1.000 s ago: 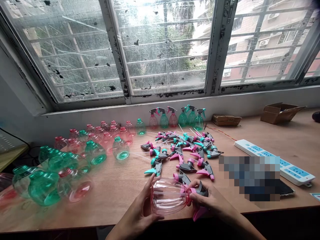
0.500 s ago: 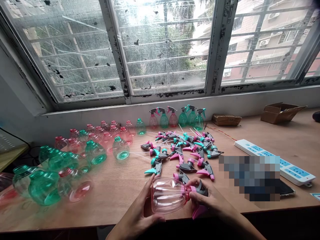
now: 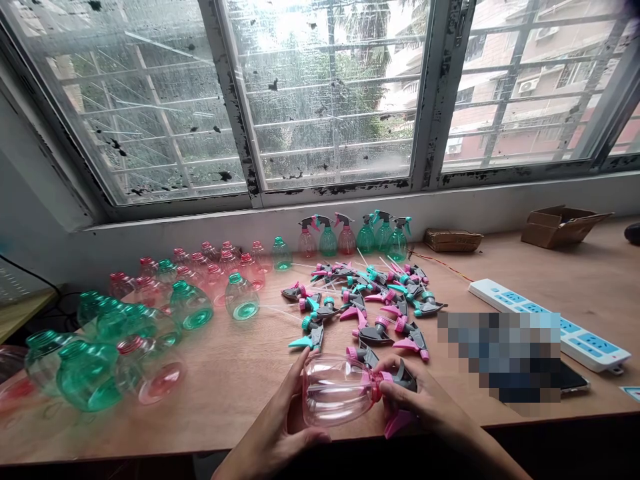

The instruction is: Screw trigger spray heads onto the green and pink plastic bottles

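My left hand (image 3: 277, 427) wraps around a clear pink spray bottle (image 3: 335, 392) lying on its side near the wooden table's front edge (image 3: 225, 380). At the bottle's neck, my right hand (image 3: 425, 400) grips a grey and pink trigger spray head (image 3: 400, 400), its fingers pinched at the pink collar. The head's pink lever points down past the table edge. A thin dip tube shows inside the bottle.
Loose pink and teal spray heads (image 3: 365, 300) lie in a pile behind my hands. Several empty green and pink bottles (image 3: 125, 333) crowd the left. Finished spray bottles (image 3: 350, 237) stand by the wall. A white power strip (image 3: 550, 323), a phone and cardboard boxes (image 3: 560, 223) sit right.
The bottle has turned slightly in my hands and my right fingers have shifted at the collar. Nothing else on the table moved.
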Demonstrator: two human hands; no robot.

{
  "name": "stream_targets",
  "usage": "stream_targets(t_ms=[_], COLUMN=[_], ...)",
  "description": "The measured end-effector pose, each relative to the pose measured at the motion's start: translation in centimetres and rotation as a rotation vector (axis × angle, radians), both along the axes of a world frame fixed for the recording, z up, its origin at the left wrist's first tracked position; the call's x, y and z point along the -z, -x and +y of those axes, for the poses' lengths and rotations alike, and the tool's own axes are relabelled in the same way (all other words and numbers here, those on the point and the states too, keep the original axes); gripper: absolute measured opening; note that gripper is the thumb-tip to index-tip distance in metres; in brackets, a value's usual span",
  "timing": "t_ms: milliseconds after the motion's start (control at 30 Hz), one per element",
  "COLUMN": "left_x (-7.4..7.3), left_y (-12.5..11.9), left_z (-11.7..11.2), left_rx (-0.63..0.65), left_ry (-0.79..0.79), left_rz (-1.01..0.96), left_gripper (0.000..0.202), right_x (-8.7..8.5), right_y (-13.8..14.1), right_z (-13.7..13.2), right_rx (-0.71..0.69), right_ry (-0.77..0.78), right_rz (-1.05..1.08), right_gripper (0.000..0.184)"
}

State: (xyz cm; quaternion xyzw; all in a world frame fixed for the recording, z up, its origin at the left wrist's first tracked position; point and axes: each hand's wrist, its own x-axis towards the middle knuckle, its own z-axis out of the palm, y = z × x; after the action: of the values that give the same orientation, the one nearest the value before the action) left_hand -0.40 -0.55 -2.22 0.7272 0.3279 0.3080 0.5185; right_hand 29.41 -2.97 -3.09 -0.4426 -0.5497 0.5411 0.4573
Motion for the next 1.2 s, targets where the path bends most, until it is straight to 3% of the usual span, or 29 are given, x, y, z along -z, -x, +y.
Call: stream_targets(t_ms=[267, 533, 733, 1000, 1200], left_x=[0.75, 0.26, -0.21, 0.22, 0.64], left_y=[0.18, 0.11, 0.28, 0.05, 0.16], left_z=[0.19, -0.02, -0.04, -0.03, 0.30], left_rx=[-0.016, -0.015, -0.010, -0.079, -0.027], left_ry=[-0.038, 0.004, 0.004, -0.042, -0.041], left_rz=[0.024, -0.001, 0.048, 0.080, 0.034], left_gripper=[0.100, 0.110, 0.101, 0.099, 0.101], right_x=[-0.41, -0.55, -0.84, -0.77, -0.94], right_y=[0.14, 0.28, 0.32, 0.24, 0.41], right_z=[-0.12, -0.10, -0.09, -0.19, -0.23], right_rx=[-0.011, -0.015, -0.040, -0.045, -0.060], right_ry=[-0.027, -0.013, 0.015, 0.023, 0.008], right_rz=[0.009, 0.015, 0.025, 0.040, 0.048], right_gripper=[0.033, 0.036, 0.037, 0.037, 0.039])
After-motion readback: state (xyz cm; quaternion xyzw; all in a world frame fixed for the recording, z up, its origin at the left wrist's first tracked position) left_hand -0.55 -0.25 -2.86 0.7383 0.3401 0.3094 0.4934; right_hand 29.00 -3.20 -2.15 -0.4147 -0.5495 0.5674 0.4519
